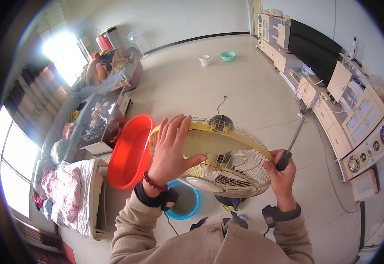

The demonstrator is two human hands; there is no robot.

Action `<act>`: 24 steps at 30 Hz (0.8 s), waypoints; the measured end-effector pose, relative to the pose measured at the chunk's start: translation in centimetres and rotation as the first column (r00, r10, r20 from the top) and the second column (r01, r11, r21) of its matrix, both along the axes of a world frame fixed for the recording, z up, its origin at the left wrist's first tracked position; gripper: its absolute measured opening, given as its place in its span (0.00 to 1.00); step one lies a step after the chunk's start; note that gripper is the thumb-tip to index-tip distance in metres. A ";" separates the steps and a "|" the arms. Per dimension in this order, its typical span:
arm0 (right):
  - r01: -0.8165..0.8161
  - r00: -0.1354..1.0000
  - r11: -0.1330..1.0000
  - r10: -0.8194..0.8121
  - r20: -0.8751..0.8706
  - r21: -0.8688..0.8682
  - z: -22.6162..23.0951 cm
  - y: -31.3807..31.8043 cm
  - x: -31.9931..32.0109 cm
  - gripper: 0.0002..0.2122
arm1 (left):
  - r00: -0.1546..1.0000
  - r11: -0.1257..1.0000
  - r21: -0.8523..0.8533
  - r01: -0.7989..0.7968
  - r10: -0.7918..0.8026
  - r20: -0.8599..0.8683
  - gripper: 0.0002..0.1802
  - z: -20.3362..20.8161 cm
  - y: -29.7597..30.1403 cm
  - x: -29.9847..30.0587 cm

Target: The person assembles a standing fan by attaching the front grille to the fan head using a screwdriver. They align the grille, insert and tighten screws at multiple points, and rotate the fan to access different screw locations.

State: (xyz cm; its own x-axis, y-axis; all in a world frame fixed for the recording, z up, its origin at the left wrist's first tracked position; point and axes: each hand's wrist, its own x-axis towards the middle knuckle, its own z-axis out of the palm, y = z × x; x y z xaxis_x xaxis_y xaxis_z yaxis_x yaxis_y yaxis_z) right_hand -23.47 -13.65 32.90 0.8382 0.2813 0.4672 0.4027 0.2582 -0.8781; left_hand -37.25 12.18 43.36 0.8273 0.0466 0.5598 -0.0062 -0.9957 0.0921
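An electric fan's round head, with a yellow rim and a wire guard, is tilted in front of me. My left hand grips its left side, fingers over the rim and thumb stretched across the wires. In my right hand is a screwdriver with a black handle, its long shaft pointing up and away from the fan. The fingers of that hand also touch the rim's right end. A dark motor housing shows behind the guard. The fan's lower part is mostly hidden.
A red tub and a blue-rimmed basin are left of the fan. A white bucket and a green basin sit farther off. A TV cabinet lines the right; a cluttered table and a bed-like seat are left.
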 end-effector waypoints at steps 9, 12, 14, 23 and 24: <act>0.020 1.000 1.000 -0.020 0.000 -0.017 0.3 0.8 0.1 0.15 | 0.994 0.994 -0.040 0.102 -0.100 0.040 0.46 0.1 -0.3 -0.1; 0.036 0.999 0.999 -0.036 -0.024 0.015 0.5 1.1 -0.2 0.14 | 0.996 0.998 -0.014 0.055 -0.054 0.072 0.48 -0.2 -0.8 0.4; 0.020 0.996 0.997 -0.013 -0.087 0.080 0.7 1.2 -0.4 0.12 | 0.994 1.000 0.013 -0.006 0.004 0.109 0.51 -0.6 -1.5 0.9; -0.093 0.978 0.995 0.100 -0.184 0.048 2.0 0.5 0.7 0.10 | 0.912 0.956 -0.090 -0.281 0.295 0.285 0.59 -1.5 -4.9 3.8; -0.116 0.970 0.993 0.117 -0.213 0.017 2.2 0.3 0.8 0.10 | 0.907 0.952 -0.100 -0.288 0.305 0.291 0.58 -1.5 -5.1 3.9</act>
State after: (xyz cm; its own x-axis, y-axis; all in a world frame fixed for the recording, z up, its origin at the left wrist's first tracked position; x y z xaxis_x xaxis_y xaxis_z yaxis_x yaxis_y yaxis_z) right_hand -22.71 -13.32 35.11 0.8803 0.3809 0.2826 0.1731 0.2967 -0.9391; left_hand -33.31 7.10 41.86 0.5647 0.3005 0.7686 0.2528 -0.9496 0.1855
